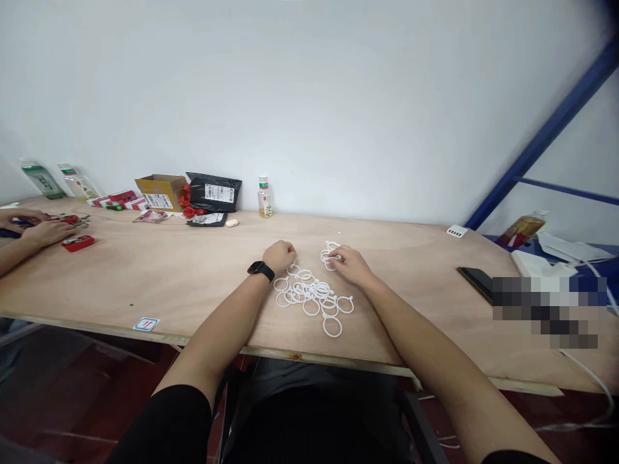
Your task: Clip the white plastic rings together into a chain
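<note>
Lifting 1 at a time probably avoids tangling those white rings piled on the table. Left hand curled, right hand narrow at a smaller cluster; can't tell if either's gripping.

A cardboard box stands beside a black parcel.

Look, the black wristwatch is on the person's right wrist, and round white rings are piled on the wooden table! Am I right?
Not quite: the head view shows the black wristwatch on the wrist of the person's left hand. The thin round white rings are piled on the pale wooden table.
</note>
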### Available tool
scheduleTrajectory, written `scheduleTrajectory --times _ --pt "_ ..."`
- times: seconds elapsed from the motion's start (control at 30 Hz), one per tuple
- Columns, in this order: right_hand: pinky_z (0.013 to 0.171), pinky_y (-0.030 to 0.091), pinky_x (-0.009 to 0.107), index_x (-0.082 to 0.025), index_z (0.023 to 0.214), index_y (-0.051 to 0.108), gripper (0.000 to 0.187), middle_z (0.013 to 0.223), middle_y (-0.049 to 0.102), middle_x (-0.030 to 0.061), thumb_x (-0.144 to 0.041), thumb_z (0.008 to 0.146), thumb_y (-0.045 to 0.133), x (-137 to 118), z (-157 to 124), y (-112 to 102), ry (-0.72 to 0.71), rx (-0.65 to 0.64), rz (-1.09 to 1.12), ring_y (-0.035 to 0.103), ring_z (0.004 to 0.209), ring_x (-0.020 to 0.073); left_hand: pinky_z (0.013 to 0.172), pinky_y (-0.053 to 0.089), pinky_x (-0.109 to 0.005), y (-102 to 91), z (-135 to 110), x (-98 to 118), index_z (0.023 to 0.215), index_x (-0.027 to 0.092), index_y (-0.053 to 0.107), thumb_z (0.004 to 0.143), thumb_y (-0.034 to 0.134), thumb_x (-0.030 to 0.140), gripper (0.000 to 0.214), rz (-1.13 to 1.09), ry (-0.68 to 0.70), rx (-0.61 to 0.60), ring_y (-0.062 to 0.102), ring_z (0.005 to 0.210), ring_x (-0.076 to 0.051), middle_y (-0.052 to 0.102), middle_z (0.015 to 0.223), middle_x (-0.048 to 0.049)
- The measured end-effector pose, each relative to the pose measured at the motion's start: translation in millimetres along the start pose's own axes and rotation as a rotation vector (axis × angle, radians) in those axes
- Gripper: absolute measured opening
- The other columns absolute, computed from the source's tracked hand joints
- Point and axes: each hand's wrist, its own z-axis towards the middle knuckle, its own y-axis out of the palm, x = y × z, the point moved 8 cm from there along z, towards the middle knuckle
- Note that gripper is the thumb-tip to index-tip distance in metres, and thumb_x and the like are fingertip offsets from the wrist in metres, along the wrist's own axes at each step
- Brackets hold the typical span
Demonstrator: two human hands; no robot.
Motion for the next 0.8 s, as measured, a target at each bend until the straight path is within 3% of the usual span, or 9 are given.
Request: scheduleTrajectory --times 0.13,0.43,0.6,0.8 --pt "0.073 0.043 0.030 -0.021 0.089 0.070 0.014 0.091 0.068 0.0047 -0.022 0.081 0.058 -9.0 -1.9 13.9 -0.029 -0.092 0.023 0.057 0.075 0.0164 0.063 0.045 -0.025 17.0 0.6 -7.7 0.071 0.018 0.069 0.068 0.061 0.024 0.010 0.057 -0.030 -0.140 0.062 0.069 -0.018 0.071 0.077 -0.0064" --pt "0.064 0.042 0.027 -0.021 0.090 0.071 0.016 0.076 0.069 0.0016 -0.028 0.081 0.059 -2.1 -5.3 23.4 0.047 -0.196 0.038 0.059 0.069 0.0160 0.066 0.046 -0.025 28.2 -4.4 7.7 0.076 0.018 0.070 0.073 0.056 0.019 0.015 0.013 0.094 -0.129 0.063 0.072 -0.017 0.072 0.079 -0.0057" --pt "0.071 0.044 0.029 -0.021 0.088 0.072 0.016 0.087 0.071 0.0041 -0.025 0.080 0.059 -10.0 -2.8 10.5 0.033 -0.091 0.066 0.061 0.076 0.0178 0.070 0.047 -0.028 18.9 -8.2 22.2 0.082 0.017 0.069 0.079 0.052 0.021 0.018 -0.051 0.129 -0.034 0.062 0.075 -0.018 0.071 0.084 -0.0070" --pt "0.064 0.042 0.026 -0.019 0.086 0.071 0.026 0.078 0.070 0.0027 -0.041 0.083 0.059 -19.2 -4.6 21.0 0.048 -0.148 0.174 0.058 0.069 0.0158 0.073 0.048 -0.028 12.0 -15.7 45.8 0.087 0.018 0.068 0.082 0.053 0.022 0.016 -0.122 0.201 0.081 0.062 0.078 -0.017 0.071 0.085 -0.0048"
